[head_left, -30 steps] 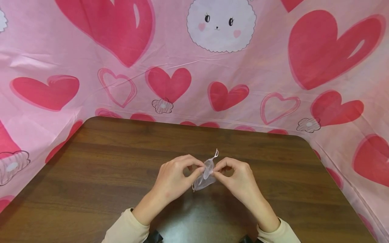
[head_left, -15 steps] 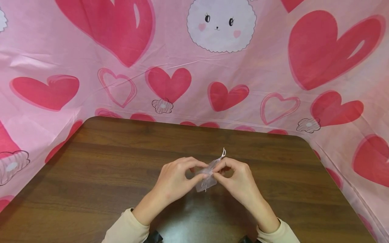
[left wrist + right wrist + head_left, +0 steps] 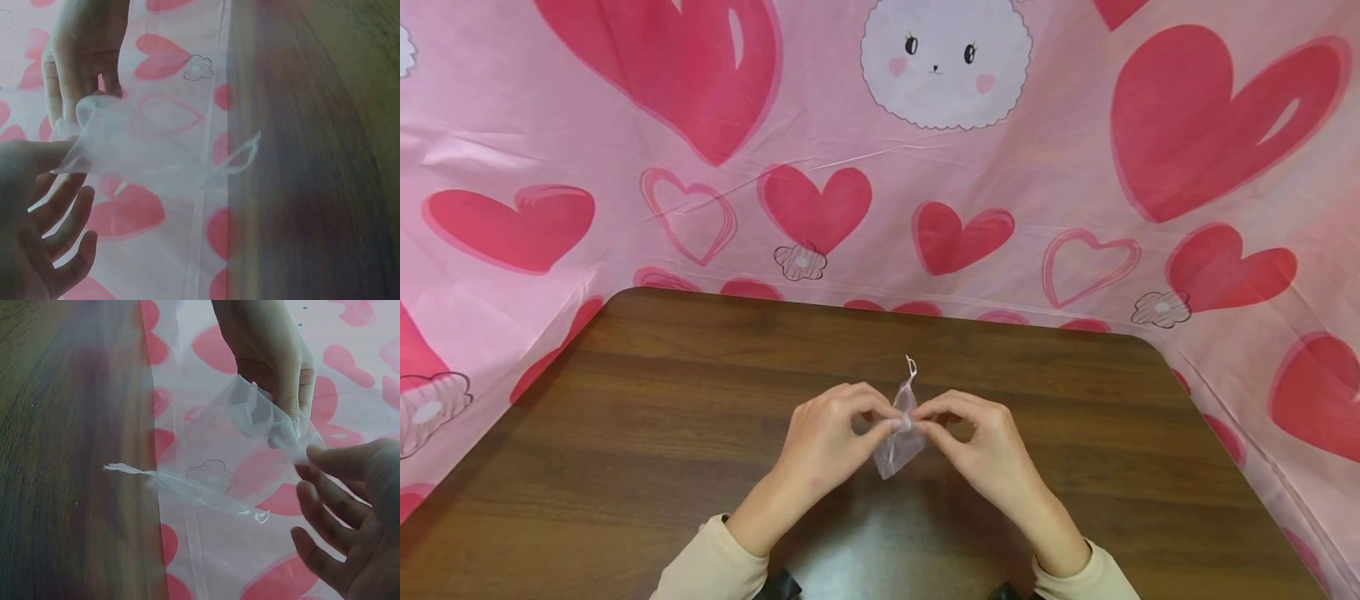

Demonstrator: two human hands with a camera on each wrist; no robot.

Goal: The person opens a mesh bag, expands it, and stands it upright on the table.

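Note:
A small sheer white drawstring pouch [image 3: 898, 450] hangs between the two hands above the table. My left hand [image 3: 831, 433] pinches its gathered middle between thumb and index finger from the left. From the right, my right hand [image 3: 981, 433] pinches the same spot, the fingertips of both hands nearly meeting. A white cord loop [image 3: 912, 367] sticks out at the pouch's far end. In the left wrist view the pouch [image 3: 137, 144] spreads out with its cord to the right. The right wrist view shows the see-through mesh [image 3: 212, 450] and a small second cord loop [image 3: 261, 516].
A dark brown wooden table [image 3: 700, 375] with rounded far corners lies under the hands. Pink cloth [image 3: 842, 125] printed with red hearts surrounds it at the back and sides. Beige sleeves [image 3: 718, 562] cover the forearms.
The pouch has shifted and turned between the fingers. Its cord loop swung right, then back left, and now points upward. The right fingertips have moved left, closer to the left ones.

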